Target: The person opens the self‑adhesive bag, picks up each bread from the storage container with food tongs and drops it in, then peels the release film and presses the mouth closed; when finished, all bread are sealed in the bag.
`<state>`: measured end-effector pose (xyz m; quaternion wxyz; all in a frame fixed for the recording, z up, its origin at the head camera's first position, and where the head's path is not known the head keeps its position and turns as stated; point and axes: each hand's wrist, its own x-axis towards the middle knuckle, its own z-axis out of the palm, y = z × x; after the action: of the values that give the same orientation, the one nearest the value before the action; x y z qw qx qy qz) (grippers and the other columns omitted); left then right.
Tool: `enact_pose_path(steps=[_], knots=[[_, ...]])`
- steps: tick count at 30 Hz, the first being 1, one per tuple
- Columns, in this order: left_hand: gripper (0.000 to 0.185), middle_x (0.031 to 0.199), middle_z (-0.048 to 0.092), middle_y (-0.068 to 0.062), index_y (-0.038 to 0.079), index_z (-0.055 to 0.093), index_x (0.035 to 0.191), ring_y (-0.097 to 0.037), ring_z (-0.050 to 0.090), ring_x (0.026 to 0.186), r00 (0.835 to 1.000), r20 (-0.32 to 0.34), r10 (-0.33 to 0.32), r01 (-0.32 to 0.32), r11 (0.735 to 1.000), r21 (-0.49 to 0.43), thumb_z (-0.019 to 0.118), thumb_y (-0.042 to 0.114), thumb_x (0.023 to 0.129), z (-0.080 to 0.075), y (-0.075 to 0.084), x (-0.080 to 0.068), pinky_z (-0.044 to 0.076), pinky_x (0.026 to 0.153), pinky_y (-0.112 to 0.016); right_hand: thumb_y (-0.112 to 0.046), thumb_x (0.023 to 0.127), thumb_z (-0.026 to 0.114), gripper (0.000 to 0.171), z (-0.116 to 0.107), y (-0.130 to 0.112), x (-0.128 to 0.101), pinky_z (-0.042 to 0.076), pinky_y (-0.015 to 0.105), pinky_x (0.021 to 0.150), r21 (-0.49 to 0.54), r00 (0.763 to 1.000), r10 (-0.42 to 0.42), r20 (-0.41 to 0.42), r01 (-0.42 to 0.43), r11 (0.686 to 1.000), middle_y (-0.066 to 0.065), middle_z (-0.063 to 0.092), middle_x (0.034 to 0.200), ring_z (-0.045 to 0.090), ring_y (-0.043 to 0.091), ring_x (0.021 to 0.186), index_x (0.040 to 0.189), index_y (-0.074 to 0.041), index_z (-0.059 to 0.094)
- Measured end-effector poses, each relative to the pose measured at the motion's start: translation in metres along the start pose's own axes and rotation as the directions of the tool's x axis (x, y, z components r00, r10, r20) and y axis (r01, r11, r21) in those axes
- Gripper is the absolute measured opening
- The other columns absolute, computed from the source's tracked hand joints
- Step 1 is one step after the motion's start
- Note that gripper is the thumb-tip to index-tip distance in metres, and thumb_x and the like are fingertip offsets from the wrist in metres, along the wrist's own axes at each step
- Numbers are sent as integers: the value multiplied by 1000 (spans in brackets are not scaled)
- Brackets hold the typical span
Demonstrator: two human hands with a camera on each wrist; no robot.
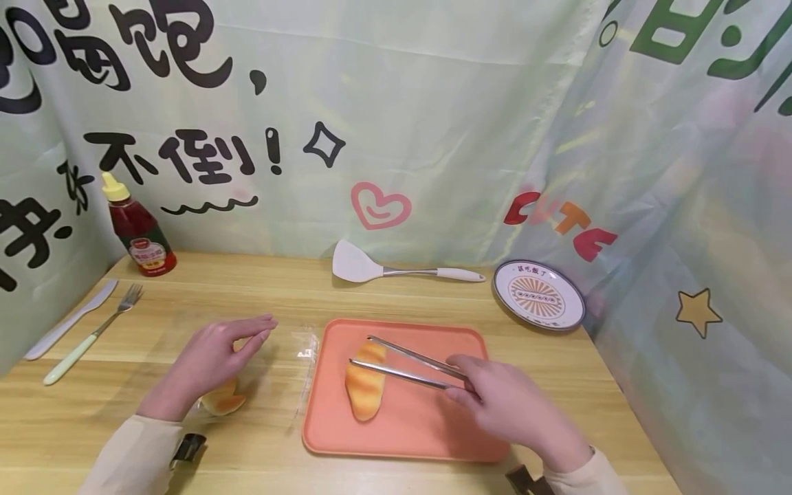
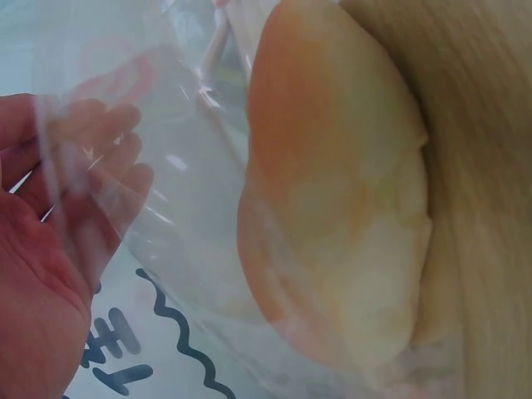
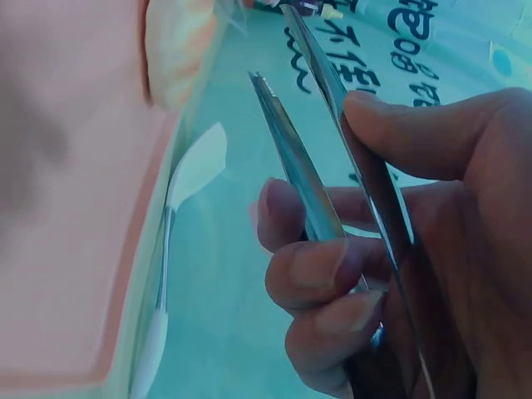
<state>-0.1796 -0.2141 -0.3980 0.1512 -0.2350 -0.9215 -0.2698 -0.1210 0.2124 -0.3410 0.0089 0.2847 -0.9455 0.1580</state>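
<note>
My right hand [image 1: 504, 402] grips metal tongs [image 1: 411, 378], fingers and thumb around their two arms. The tong tips stand apart, overlapping the upper part of a long golden-brown bread [image 1: 365, 395] on the pink tray [image 1: 445, 436]. In the right wrist view the tongs [image 3: 312, 158] are spread, with nothing between the tips. My left hand [image 1: 216, 354] is held with straight fingers above a clear plastic bag [image 1: 291, 371] left of the tray. A second bread [image 1: 224, 400] lies partly hidden under that hand; in the left wrist view the bread [image 2: 332, 191] shows through the clear plastic.
A white spatula [image 1: 359, 265] lies behind the tray, and a patterned plate [image 1: 538, 295] is at the back right. At the left are a knife [image 1: 74, 320], a fork [image 1: 93, 337] and a red sauce bottle [image 1: 142, 237]. Printed cloth [image 1: 433, 137] encloses the wooden table [image 1: 266, 289].
</note>
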Motion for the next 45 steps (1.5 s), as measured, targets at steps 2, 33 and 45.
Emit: enact_pose_path(steps=[2, 33, 45], knots=[[25, 123, 66, -12, 7, 72, 119, -36, 65, 106, 1000, 2, -1, 1, 1000, -1, 64, 16, 97, 0, 0, -1, 51, 87, -57, -29, 95, 67, 18, -1, 3, -5, 36, 23, 50, 9, 1000, 9, 4, -9, 1000, -16, 40, 66, 40, 2, 56, 107, -17, 61], [24, 124, 65, -11, 6, 72, 118, -35, 65, 106, 1000, -3, 14, -14, 1000, 6, 65, 16, 97, 1, 1, 0, 51, 88, -56, -43, 98, 59, 18, 8, 10, -44, 39, 25, 54, 159, 949, 142, 281, -192, 969, -16, 47, 65, 46, 3, 59, 89, -27, 56], [21, 123, 66, -11, 8, 74, 113, -35, 67, 100, 997, -45, 59, -58, 998, 21, 67, 12, 93, 3, 1, 0, 53, 82, -56, -38, 99, 59, 15, 17, 9, -38, 38, 24, 53, 137, 972, 61, 225, -93, 986, -17, 44, 65, 43, 2, 58, 90, -27, 55]])
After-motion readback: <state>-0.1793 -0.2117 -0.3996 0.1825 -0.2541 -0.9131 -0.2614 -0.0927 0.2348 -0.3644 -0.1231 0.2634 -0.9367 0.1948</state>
